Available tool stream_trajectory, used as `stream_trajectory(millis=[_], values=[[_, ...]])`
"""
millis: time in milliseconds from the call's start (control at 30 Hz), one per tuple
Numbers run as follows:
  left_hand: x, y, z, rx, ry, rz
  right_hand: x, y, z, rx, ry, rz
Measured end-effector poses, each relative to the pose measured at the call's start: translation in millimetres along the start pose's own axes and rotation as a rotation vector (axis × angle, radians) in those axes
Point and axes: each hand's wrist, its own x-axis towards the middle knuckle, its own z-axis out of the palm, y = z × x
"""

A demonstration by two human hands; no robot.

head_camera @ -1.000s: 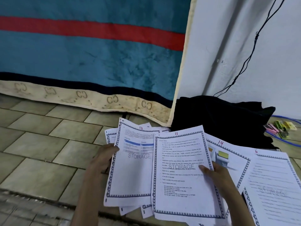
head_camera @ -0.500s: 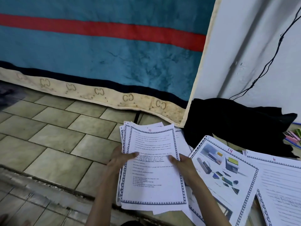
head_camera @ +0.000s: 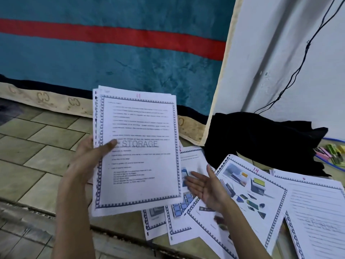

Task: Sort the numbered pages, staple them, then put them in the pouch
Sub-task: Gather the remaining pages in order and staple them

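My left hand (head_camera: 89, 157) grips a stack of bordered pages (head_camera: 138, 161) by its left edge, thumb on the front. The top sheet is numbered 11 and reads STORAGE. The stack is lifted off the floor and stands nearly upright. My right hand (head_camera: 205, 186) hovers palm up with straight fingers just right of the stack, holding nothing. Below it, loose pages lie spread on the floor: page 14 (head_camera: 250, 199) with pictures, page 6 (head_camera: 317, 212) with text, and others (head_camera: 177, 219) partly under the stack.
A black cloth or bag (head_camera: 261, 139) lies against the white wall behind the loose pages. Coloured small items (head_camera: 330, 152) and a blue cable sit at far right. A teal blanket (head_camera: 112, 53) hangs behind. Tiled floor (head_camera: 37, 146) extends left.
The pages were gathered into one stack under page 11. My right hand has let go and turned palm up; my left hand alone has raised the stack more upright.
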Motion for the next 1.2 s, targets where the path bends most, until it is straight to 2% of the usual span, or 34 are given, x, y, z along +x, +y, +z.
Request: stream_trajectory(millis=[167,233,267,400,500,567,633,700,767,833,933,1100,1200], values=[[-2.3,-12.8,58.4,-0.009,-0.162,-0.068,-43.9,-39.0,1.4,0.041,-0.244,-0.12],[-3.7,-26.1,90.7,0.033,-0.24,-0.081,-62.0,-54.6,-12.5,-0.019,-0.264,-0.207],[-5.3,-33.8,107.2,0.061,-0.283,-0.077,-70.1,-59.7,-21.5,-0.107,-0.221,-0.25],[-17.2,-72.5,175.8,0.152,-0.371,-0.146,-88.7,-57.9,-71.0,-0.433,0.138,-0.325],[-24.6,-105.6,204.1,0.206,-0.445,-0.239,-81.4,-38.4,-105.2,-0.532,0.359,-0.292],[-25.1,-115.5,207.9,0.242,-0.46,-0.257,-75.6,-25.3,-112.8,-0.529,0.422,-0.249],[-17.3,-117.7,198.7,0.347,-0.369,-0.184,-71.3,-15.5,-115.6,-0.529,0.479,-0.245],[-3.2,-119.0,173.2,0.522,-0.082,-0.117,-69.9,-13.5,-115.7,-0.548,0.506,-0.24],[6.8,-121.2,137.6,0.575,0.241,-0.098,-70.7,-16.2,-112.5,-0.554,0.499,-0.234],[14.1,-128.1,106.0,0.688,0.386,-0.181,-69.9,-19.9,-109.0,-0.553,0.472,-0.258],[20.8,-131.3,86.5,0.667,0.382,-0.301,-63.4,-21.8,-90.6,-0.541,0.386,-0.327],[19.3,-127.4,85.3,0.588,0.288,-0.238,-33.8,-3.2,-51.8,-0.601,0.277,-0.282],[16.9,-108.8,80.6,0.453,0.328,-0.217,-21.7,7.5,-43.5,-0.621,0.287,-0.25]])
